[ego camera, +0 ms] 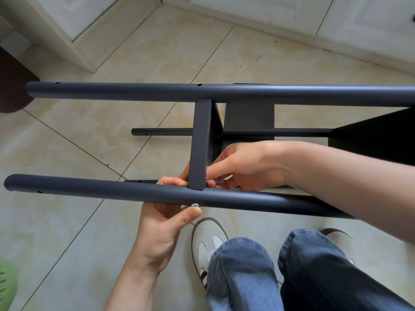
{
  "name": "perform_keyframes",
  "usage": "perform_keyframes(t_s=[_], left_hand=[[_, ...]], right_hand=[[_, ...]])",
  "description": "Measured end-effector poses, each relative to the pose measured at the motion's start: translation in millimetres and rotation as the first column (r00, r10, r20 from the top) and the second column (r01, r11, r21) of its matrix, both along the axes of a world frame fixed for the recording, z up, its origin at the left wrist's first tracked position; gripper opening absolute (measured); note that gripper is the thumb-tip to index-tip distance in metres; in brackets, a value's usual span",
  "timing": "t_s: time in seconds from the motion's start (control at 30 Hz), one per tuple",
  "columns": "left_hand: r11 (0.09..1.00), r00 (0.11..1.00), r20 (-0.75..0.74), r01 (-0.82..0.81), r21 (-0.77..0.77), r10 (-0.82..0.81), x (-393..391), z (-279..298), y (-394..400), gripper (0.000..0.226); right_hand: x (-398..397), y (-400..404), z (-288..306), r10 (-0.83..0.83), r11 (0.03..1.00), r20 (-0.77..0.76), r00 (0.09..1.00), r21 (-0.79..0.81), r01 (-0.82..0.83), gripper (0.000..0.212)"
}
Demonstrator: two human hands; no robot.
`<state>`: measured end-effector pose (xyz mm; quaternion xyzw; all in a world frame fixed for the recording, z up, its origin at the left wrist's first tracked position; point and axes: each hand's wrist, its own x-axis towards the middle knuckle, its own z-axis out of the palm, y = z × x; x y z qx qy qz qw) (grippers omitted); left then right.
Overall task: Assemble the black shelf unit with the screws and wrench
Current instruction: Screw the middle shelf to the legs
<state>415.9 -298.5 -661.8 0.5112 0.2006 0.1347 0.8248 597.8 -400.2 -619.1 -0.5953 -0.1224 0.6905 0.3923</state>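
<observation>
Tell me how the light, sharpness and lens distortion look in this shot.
Head view: soft, even daylight with no hard glare, only a dull sheen along the far dark-grey metal tube; faint shadows on the beige tiled floor; wide-angle bending curves the near dark-grey metal tube; the small silver screw head by the left hand is sharp; the green object at the corner is blurred.

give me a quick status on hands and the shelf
Left hand grips near tube, thumb by screw. Right hand pinches at shelf panel. Nothing blocking.
</observation>
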Motion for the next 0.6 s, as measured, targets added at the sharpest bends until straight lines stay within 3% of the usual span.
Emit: perform_keyframes(t_s=[0.27, 0.5, 0.6], left_hand=[[1.000, 1.000, -0.017, -0.021, 0.011, 0.021, 2.4, 1.4, -0.1, 0.045], [1.000, 0.999, -0.027, -0.022, 0.011, 0.023, 1.9, 2.9, 0.7, 0.045], [1.000, 1.000, -0.008, 0.004, 0.017, -0.004, 3.0, 3.7, 0.2, 0.043]], right_hand=[[4.2, 2.1, 0.9, 0.000, 1.000, -0.035, 0.999, -0.019, -0.001, 0.015], [2.2, 0.0, -0.8, 0.026, 1.000, -0.007, 1.000, -0.015, -0.026, 0.028], [5.5, -1.5, 4.7, 0.058, 0.997, -0.020, 0.998, -0.042, -0.059, 0.019]])
